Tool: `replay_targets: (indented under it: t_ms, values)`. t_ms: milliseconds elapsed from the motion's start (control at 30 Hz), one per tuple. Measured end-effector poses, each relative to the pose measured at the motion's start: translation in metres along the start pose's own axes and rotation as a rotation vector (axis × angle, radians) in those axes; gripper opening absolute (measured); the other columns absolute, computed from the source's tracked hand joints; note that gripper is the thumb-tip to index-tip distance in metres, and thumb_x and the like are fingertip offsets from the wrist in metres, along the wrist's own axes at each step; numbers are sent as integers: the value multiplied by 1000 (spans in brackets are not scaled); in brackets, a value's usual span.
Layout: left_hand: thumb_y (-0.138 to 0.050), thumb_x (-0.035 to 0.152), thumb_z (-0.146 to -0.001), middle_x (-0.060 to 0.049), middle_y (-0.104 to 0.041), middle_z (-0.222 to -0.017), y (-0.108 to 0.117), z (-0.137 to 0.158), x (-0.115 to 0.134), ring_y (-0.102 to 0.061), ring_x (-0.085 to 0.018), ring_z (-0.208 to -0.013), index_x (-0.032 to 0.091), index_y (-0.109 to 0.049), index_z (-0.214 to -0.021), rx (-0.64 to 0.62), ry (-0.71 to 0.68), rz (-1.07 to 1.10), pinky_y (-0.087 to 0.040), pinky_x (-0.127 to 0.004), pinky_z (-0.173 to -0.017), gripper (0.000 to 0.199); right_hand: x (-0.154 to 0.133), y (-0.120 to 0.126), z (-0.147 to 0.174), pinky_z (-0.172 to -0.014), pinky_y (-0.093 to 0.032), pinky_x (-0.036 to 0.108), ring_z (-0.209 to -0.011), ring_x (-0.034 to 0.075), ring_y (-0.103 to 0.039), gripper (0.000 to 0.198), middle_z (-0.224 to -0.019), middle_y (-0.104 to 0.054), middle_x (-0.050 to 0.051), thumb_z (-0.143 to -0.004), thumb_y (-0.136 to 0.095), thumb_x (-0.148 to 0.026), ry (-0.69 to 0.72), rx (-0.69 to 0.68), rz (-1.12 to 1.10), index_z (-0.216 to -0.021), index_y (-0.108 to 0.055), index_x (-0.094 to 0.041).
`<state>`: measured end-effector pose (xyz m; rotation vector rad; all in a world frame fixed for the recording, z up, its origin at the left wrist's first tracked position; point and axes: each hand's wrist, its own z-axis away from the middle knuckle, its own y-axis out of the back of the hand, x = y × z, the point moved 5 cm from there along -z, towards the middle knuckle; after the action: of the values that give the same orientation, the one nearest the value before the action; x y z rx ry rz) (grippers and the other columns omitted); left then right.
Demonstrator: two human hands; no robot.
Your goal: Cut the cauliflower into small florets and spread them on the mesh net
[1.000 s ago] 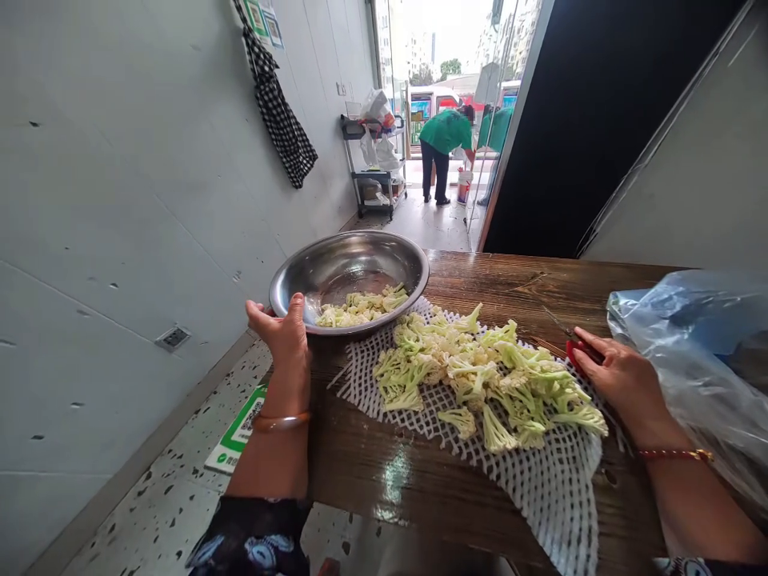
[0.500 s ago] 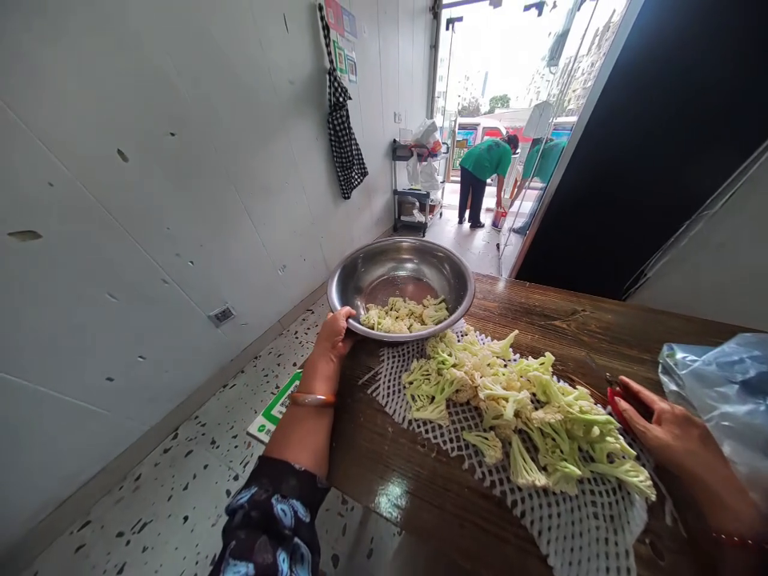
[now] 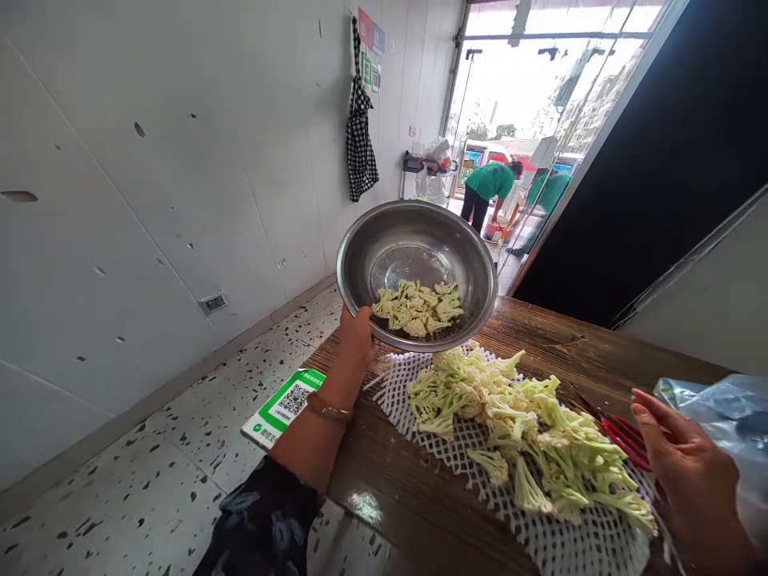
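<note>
My left hand point(image 3: 356, 340) grips the near-left rim of a metal basin point(image 3: 414, 232), thumb over the edge. The basin is tilted toward me above the table, with cauliflower florets point(image 3: 417, 310) gathered at its lower side. A larger heap of cauliflower point(image 3: 516, 424) lies on a white foam net point(image 3: 444, 444) just below it. Red-handled scissors point(image 3: 627, 440) rest at the right of the heap, blades pointing away. Beside their handles, my right hand point(image 3: 684, 452) is raised with fingers extended and thumb apart, holding nothing.
The brown wooden table point(image 3: 420, 496) carries a clear plastic bag point(image 3: 720, 408) at the right. A green QR-code sign point(image 3: 285, 404) sits by its left edge. A checked apron point(image 3: 361, 144) hangs on the wall. Near the glass door, a person in green point(image 3: 489, 184) bends over a bucket.
My left hand has raised the basin and tipped it more toward me, its florets sliding together. My right hand has let go of the scissors, which now lie on the table.
</note>
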<state>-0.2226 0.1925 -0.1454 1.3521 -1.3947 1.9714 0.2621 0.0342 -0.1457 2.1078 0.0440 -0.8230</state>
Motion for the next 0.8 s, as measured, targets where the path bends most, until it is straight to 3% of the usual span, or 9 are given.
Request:
replay_targets:
  t_ms: [67,133,200,300,433,533,633,700,800]
  values:
    - [-60,20,-60,3,-56,-73,-2,-2,-7,-49,-10,-59,21,-53,-87,-25,-27,-5,-42,-23,-55,28,-35,3,-9,-85,-57,48,-100,33,-73,46,-122,-73,8,-88,-53,-59,82,-59,-44,-122,-69,-32]
    - [-60,21,-59,4,-56,-74,-4,-4,-14,-49,-11,-61,21,-54,-88,-42,-78,-12,-43,-23,-58,29,-84,2,-19,-84,-56,48,-95,32,-73,44,-117,-74,7,-88,-53,-59,275,-99,-41,-119,-70,-32]
    - [-59,22,-59,4,-56,-73,-4,-5,-19,-51,-12,-64,20,-56,-89,-42,-124,-17,-44,-24,-60,30,-141,-12,-22,-83,-56,45,-89,27,-73,44,-115,-74,7,-89,-56,-55,526,-236,-109,-122,-68,-29]
    - [-59,22,-61,3,-55,-72,-5,-5,-22,-52,-13,-66,20,-57,-89,-57,-143,-31,-45,-24,-62,28,-217,-51,-9,-87,-56,44,-97,26,-71,45,-121,-70,9,-95,-55,-47,834,-463,-144,-134,-61,-26]
    - [-59,22,-63,1,-58,-77,-6,-2,-15,-55,-15,-71,20,-59,-94,-94,-172,-52,-47,-26,-65,31,-292,-110,18,-106,-48,46,-127,30,-60,57,-145,-55,14,-92,-61,-29,1066,-650,-78,-147,-49,-21]
    - [-59,23,-65,0,-60,-80,-4,0,-8,-56,-16,-74,20,-60,-99,-100,-199,-76,-48,-27,-67,35,-329,-148,28,-114,-40,48,-140,34,-46,78,-158,-39,18,-82,-71,-16,1114,-710,-13,-154,-40,-20]
    - [-59,24,-66,0,-61,-82,-3,1,-3,-57,-17,-76,21,-61,-102,-97,-218,-95,-49,-27,-69,36,-353,-175,31,-111,-43,49,-141,36,-44,94,-165,-24,18,-74,-78,-12,1125,-753,33,-156,-34,-27]
    - [-59,24,-66,-1,-61,-82,-3,2,-1,-57,-17,-78,21,-61,-103,-91,-228,-94,-49,-28,-70,37,-363,-187,35,-104,-48,50,-136,39,-48,94,-166,-22,16,-71,-78,-7,1138,-769,91,-153,-39,-31]
    - [-58,23,-67,-1,-61,-83,-3,2,0,-58,-18,-80,22,-60,-106,-94,-223,-105,-48,-28,-72,39,-372,-193,42,-96,-52,52,-128,41,-53,77,-163,-29,15,-72,-71,0,1131,-752,106,-142,-53,-28]
